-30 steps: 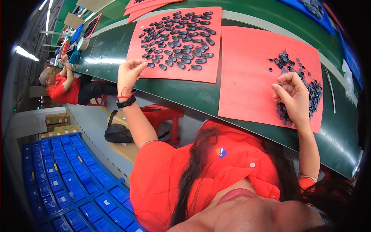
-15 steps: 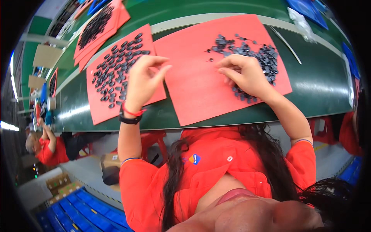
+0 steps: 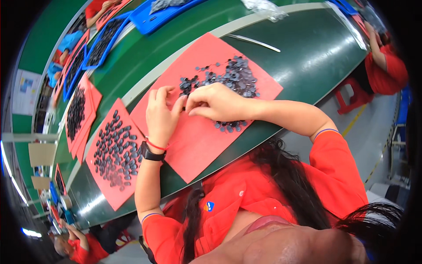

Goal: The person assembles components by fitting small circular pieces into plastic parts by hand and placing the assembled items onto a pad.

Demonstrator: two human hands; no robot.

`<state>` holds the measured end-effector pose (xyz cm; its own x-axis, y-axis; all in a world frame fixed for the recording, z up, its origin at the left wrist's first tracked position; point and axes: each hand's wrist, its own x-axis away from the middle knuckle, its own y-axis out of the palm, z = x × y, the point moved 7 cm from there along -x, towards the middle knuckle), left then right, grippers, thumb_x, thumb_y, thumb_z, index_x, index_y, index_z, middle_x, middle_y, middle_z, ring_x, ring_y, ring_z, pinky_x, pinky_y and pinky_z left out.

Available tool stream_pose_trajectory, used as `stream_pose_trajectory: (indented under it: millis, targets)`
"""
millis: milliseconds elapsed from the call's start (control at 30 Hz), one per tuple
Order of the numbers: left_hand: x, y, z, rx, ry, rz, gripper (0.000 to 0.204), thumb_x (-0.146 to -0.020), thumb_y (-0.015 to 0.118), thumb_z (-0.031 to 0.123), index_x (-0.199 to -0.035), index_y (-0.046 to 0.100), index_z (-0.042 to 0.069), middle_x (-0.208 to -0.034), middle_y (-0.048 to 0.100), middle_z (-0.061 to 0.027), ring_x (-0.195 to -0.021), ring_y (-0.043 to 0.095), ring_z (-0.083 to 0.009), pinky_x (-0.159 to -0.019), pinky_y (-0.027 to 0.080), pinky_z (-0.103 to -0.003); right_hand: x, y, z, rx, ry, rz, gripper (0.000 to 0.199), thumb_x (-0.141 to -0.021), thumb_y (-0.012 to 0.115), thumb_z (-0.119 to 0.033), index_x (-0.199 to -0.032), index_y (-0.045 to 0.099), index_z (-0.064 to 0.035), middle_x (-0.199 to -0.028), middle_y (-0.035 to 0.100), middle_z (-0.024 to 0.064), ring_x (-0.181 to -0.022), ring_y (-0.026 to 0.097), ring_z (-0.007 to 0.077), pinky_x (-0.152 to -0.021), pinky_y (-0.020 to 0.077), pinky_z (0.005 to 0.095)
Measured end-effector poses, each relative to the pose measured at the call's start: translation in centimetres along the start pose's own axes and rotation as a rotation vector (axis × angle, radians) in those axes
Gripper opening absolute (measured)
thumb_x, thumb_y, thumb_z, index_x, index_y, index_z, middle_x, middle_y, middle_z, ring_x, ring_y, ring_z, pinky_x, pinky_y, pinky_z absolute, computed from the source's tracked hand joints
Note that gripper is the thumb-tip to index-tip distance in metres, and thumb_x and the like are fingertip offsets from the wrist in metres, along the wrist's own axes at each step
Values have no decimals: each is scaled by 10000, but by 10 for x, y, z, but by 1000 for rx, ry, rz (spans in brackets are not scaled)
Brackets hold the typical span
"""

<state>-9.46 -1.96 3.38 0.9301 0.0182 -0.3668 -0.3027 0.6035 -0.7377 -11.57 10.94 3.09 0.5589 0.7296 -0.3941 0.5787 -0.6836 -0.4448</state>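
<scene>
My left hand [image 3: 161,115] is over the larger red mat [image 3: 193,149], its fingers curved and thumb apart from them, and I see nothing held in it. Close beside it, my right hand [image 3: 220,102] is closed in a pinch, with a small dark piece showing at its fingertips, close to the left thumb. A heap of small round dark discs [image 3: 239,77], some with thin stems, spreads behind and under the right hand. On the smaller red mat [image 3: 115,193] to the left, several black oval pieces [image 3: 115,147] lie spaced apart.
A thin metal tool, likely tweezers [image 3: 259,43], lies on the green table [image 3: 307,53] beyond the mat. Stacked red mats with black pieces [image 3: 75,110] and blue trays [image 3: 147,24] stand further off. A clear plastic bag [image 3: 266,9] lies behind. Co-workers sit at both ends.
My hands have come together from well apart, the right one moving toward the left. The view has turned, so the mats appear tilted and more blue trays show.
</scene>
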Motion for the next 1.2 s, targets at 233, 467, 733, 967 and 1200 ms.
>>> stream_pose_trajectory:
  millis: [233,467,733,967,1200]
  targets:
    - [-14,10,-6,0,127,-100,93,-735,642,36,-815,610,3,-745,581,-124,-648,580,-244,-597,459,-312,0,-1,-3,10,-142,29,81,-720,621,-99,-772,610,-39,-748,620,104,-722,608,278,-643,476,365]
    - [-7,10,-10,81,-78,-176,67,-798,609,23,-838,584,-24,-727,610,-53,-638,560,-101,-596,449,-227,-1,6,10,42,-104,54,63,-693,624,-120,-728,622,-68,-721,632,78,-690,613,262,-618,475,372]
    - [0,5,-2,192,-128,-140,141,-818,629,66,-935,613,-10,-774,613,-28,-656,542,-73,-606,436,-205,-1,1,5,61,-104,49,100,-709,631,-113,-752,602,-27,-746,626,113,-723,612,286,-635,476,385]
    - [18,5,-18,321,-148,-163,138,-817,615,23,-950,611,-14,-864,617,-60,-804,584,-114,-711,465,-229,-1,-10,6,10,1,83,116,-756,628,-124,-829,642,-35,-762,638,129,-725,633,259,-633,491,338]
    - [27,10,-29,749,-465,-194,210,-800,634,4,-1002,590,-34,-837,609,-38,-679,575,-64,-530,478,-179,-3,-12,15,-20,132,65,106,-793,630,-77,-872,613,-8,-773,636,60,-657,596,95,-592,469,229]
